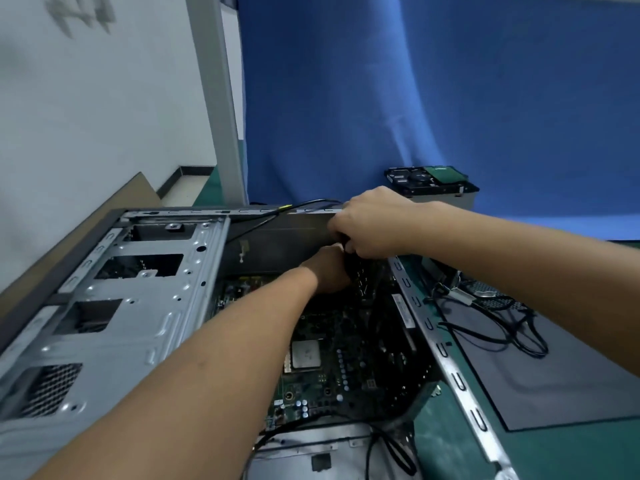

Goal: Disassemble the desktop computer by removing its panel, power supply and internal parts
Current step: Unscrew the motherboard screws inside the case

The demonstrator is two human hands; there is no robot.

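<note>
The open computer case [114,306] lies on its side, its motherboard [346,358] exposed with a bare square processor [305,354]. Both hands meet at the far inner corner of the case. My right hand [374,221] curls round the top of a black finned part [358,275] that stands on the board. My left hand [329,271] reaches in beside it, fingers hidden behind the part, so its grip cannot be made out. A black cable [304,206] runs over the far rim of the case.
A grey side panel [554,372] lies flat to the right on the green mat, with a removed power supply [491,296] and its black cables at its far end. A hard drive [427,180] sits on a box against the blue backdrop. Cardboard leans at left.
</note>
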